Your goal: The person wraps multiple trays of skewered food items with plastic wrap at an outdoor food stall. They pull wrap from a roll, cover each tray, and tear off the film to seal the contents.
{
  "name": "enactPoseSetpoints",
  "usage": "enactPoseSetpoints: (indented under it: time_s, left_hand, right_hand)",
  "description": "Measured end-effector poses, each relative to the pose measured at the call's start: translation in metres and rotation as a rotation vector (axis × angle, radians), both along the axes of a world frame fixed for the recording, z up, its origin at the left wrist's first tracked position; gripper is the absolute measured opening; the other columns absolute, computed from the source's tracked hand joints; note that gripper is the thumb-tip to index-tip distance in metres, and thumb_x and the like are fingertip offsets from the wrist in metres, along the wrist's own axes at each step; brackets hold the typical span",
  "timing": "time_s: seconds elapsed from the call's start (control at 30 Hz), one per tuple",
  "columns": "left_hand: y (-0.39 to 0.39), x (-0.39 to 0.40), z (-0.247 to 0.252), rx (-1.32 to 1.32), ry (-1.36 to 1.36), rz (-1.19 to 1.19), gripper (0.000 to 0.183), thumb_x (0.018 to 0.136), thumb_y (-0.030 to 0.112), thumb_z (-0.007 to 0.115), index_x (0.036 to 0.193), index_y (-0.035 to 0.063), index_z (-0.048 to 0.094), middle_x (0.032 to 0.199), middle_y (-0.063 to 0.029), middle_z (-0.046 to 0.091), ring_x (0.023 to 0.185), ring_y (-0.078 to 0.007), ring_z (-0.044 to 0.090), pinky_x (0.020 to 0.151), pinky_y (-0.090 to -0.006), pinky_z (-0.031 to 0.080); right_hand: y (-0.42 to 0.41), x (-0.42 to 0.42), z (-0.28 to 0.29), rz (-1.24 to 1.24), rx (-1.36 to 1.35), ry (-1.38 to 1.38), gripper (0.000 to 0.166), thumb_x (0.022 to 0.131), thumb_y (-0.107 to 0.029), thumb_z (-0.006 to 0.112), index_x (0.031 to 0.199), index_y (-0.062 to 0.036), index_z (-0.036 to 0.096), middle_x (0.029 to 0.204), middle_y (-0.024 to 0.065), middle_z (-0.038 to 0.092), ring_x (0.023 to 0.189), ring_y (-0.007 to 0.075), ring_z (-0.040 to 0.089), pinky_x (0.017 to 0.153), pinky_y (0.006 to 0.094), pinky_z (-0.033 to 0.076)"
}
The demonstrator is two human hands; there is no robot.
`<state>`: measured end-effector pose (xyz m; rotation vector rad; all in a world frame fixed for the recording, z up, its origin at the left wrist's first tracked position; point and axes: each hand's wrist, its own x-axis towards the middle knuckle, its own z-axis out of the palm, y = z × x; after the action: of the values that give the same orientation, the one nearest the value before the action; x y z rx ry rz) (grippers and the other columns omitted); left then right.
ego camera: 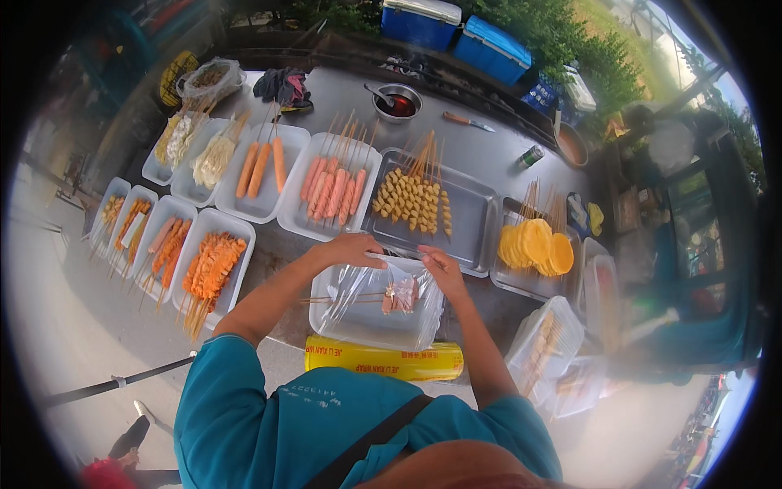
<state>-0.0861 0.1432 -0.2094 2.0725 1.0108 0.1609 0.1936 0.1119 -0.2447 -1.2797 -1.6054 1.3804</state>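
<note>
A clear sheet of cling film (351,290) is stretched over a white plastic tray (333,335) right in front of me. Inside the tray lie a few skewers with pinkish meat (400,296), their sticks pointing left. My left hand (353,249) pinches the film at the tray's far edge. At the far right corner, my right hand (444,270) grips the same film between thumb and fingers. Between my body and the tray sits a yellow cling film roll or box (385,359) bearing writing.
Beyond are trays of pink sausage skewers (333,192), tofu-like skewers (409,198) and yellow round slices (534,244). Orange skewers (214,263) fill a tray at left. A steel bowl of red sauce (400,105), a knife (469,121) and a can (531,156) stand farther back.
</note>
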Motion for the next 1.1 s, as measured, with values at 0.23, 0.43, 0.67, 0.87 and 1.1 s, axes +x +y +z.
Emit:
enactPoseSetpoints:
  time_s: [0.23,0.43,0.67,0.87,1.1]
  left_hand:
    - [-0.012,-0.023,0.033,-0.482,0.090,-0.245,0.063,0.079,0.047,0.063,0.128,0.0093,0.051,0.120,-0.0122,0.056,0.113,-0.0258,0.050,0.096,-0.0326,0.038]
    - [-0.018,-0.030,0.038,-0.591,0.057,-0.217,0.073,0.078,0.045,0.065,0.138,0.0132,0.039,0.130,-0.0116,0.050,0.120,-0.0249,0.045,0.100,-0.0330,0.034]
    - [-0.009,-0.031,0.021,-0.768,-0.016,-0.166,0.074,0.077,0.043,0.066,0.134,0.0037,0.042,0.124,-0.0101,0.054,0.114,-0.0187,0.049,0.098,-0.0305,0.036]
    - [0.003,-0.047,0.006,-0.642,0.049,-0.077,0.083,0.075,0.051,0.065,0.138,0.0056,0.037,0.130,-0.0127,0.048,0.118,-0.0216,0.048,0.098,-0.0314,0.039]
    - [0.016,-0.022,0.022,-0.531,0.195,-0.134,0.095,0.071,0.058,0.066,0.141,0.0057,0.030,0.138,-0.0163,0.039,0.125,-0.0284,0.041,0.102,-0.0367,0.036]
  right_hand:
    - [-0.042,0.020,-0.013,-0.118,-0.810,0.438,0.061,0.095,-0.054,0.034,0.112,-0.0009,0.060,0.110,0.0081,0.061,0.100,0.0194,0.056,0.093,0.0323,0.041]
    - [-0.051,0.020,-0.052,0.004,-0.915,0.557,0.044,0.097,-0.038,0.038,0.114,-0.0016,0.058,0.109,0.0096,0.062,0.098,0.0198,0.059,0.090,0.0339,0.045]
    - [-0.107,0.054,-0.098,0.018,-0.631,-0.302,0.027,0.088,-0.019,0.052,0.105,-0.0018,0.062,0.095,0.0114,0.066,0.081,0.0157,0.059,0.070,0.0347,0.049]
    - [-0.155,0.080,0.002,-0.184,-0.225,-0.667,0.038,0.086,-0.039,0.055,0.099,-0.0047,0.065,0.090,0.0152,0.066,0.077,0.0294,0.062,0.071,0.0357,0.048]
    - [-0.190,0.092,-0.009,-0.335,-0.654,-0.512,0.048,0.087,-0.048,0.051,0.115,-0.0103,0.061,0.093,0.0143,0.066,0.091,0.0257,0.063,0.084,0.0355,0.047]
